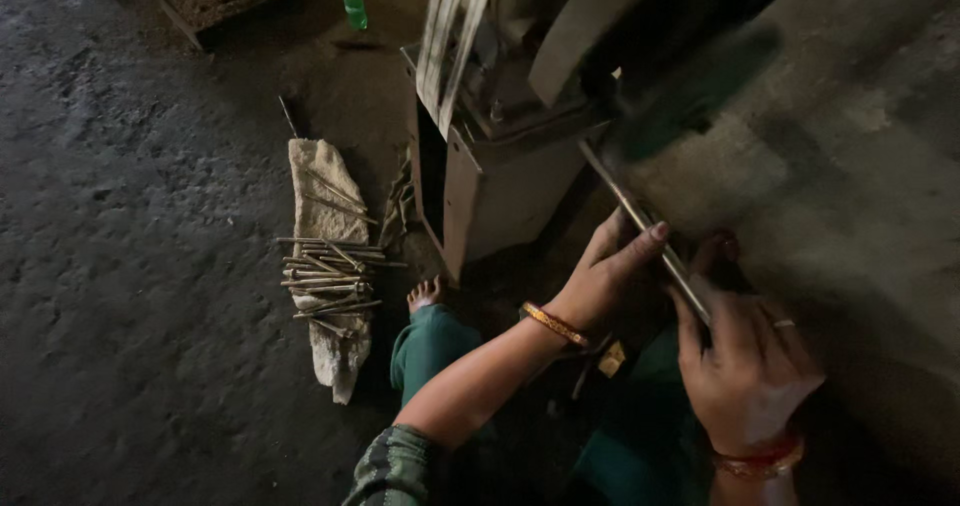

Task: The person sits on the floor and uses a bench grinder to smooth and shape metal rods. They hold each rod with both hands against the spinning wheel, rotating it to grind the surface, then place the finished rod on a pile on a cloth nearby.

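A long thin metal rod (640, 221) slants from a grey machine (510, 116) down toward me. My left hand (605, 271), with an orange bangle at the wrist, pinches the rod's middle between thumb and fingers. My right hand (745, 361), wearing a red bangle and a ring, wraps the rod's near end. The rod's far end meets a blurred dark part of the machine (690, 96). Its tip is hidden there.
A pile of several thin metal rods (330, 276) lies across a pale flat stone (330, 266) on the dark floor at left. My bare foot (425, 291) rests beside the machine base. A green bottle (354, 4) stands at the back.
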